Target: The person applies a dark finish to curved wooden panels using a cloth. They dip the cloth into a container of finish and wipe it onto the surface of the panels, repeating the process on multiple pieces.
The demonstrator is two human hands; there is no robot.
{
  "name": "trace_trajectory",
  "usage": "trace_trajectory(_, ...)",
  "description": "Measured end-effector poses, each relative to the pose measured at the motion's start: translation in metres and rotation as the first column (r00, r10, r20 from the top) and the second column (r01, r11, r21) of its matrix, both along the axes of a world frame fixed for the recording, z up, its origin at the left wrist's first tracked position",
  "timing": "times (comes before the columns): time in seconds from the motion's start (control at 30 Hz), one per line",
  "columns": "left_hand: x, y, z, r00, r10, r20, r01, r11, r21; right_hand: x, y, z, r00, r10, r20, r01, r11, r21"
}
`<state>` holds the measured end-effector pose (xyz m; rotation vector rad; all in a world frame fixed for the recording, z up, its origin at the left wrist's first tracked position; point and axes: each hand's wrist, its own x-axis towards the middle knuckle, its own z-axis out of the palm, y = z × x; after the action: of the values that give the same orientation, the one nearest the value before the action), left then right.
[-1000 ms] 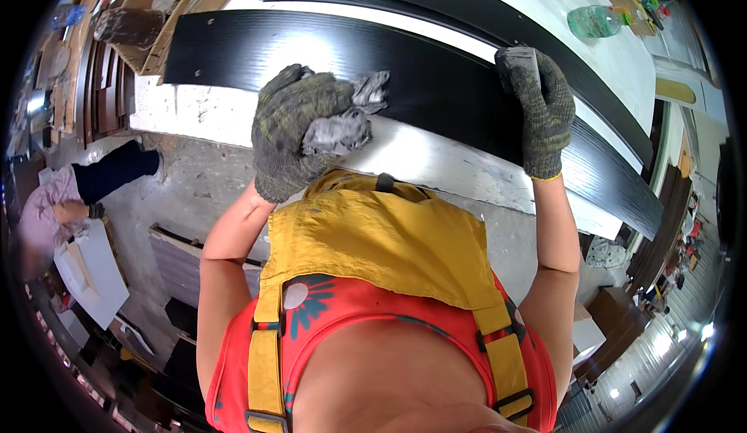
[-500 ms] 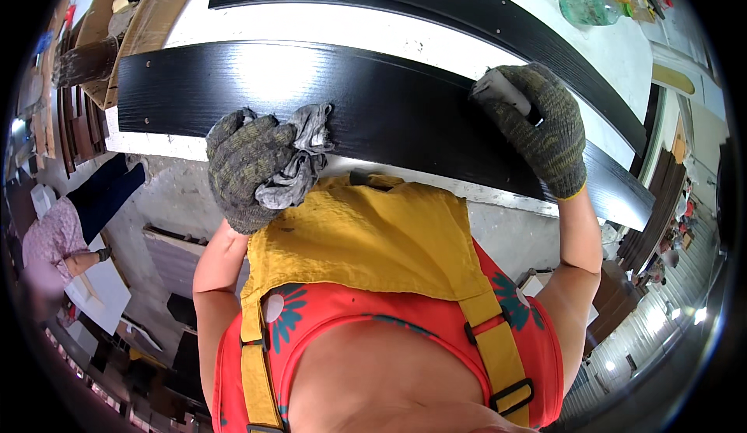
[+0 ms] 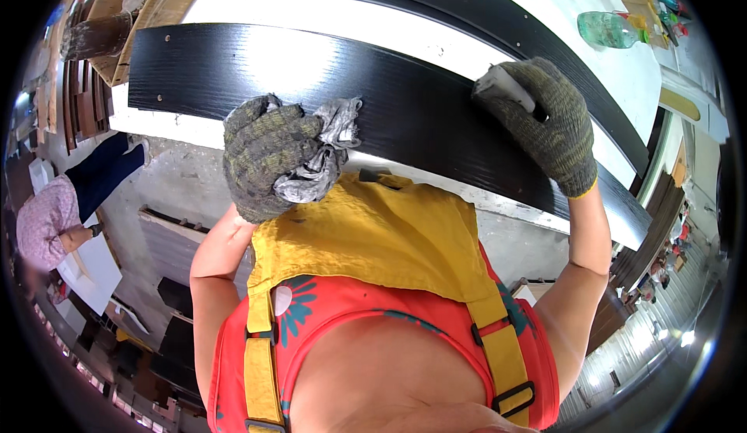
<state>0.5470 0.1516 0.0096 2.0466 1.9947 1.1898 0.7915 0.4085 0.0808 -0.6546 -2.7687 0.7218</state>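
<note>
A long black board (image 3: 405,98) with a wood-grain surface lies flat across the white table (image 3: 373,19) in front of me. My left hand (image 3: 261,157), in a dark grey-green knitted glove, is closed around a crumpled grey rag (image 3: 311,178) at the board's near edge. Folds of the rag stick out beside the fingers. My right hand (image 3: 556,126), gloved alike, grips a small pale grey block (image 3: 506,87) over the right part of the board. Its far end looks dark, and whether it touches the surface I cannot tell.
Beyond lies a second black board (image 3: 436,5). A green-tinted plastic bottle (image 3: 607,30) rests on its side at the far right. A cardboard box (image 3: 167,5) and a dark brown cylinder (image 3: 97,36) are at the far left. A person (image 3: 50,219) works at the left; brown boards (image 3: 652,219) are stacked right.
The view has tilted slightly, so boards, bottle and both hands sit a little differently in the picture. Both hands keep their grip, and neither has clearly moved along the board.
</note>
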Motion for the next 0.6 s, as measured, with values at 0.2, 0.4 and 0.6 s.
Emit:
trace_trajectory(0.2, 0.003, -0.001, 0.002, 1.000, 0.016, 0.009, -0.016, 1.000, -0.004, -0.036, -0.002, -0.008, 0.984, 0.120, -0.128, -0.116, 0.992, 0.041)
trace_trajectory(0.4, 0.002, 0.005, 0.006, 0.998, 0.009, -0.060, -0.009, 1.000, -0.003, -0.093, -0.011, -0.016, 0.953, 0.221, -0.206, -0.186, 0.967, 0.177)
trace_trajectory(0.6, 0.003, 0.004, -0.003, 0.995, 0.031, -0.092, -0.030, 1.000, 0.005, -0.019, 0.005, -0.007, 0.969, 0.213, -0.129, -0.174, 0.949, 0.263)
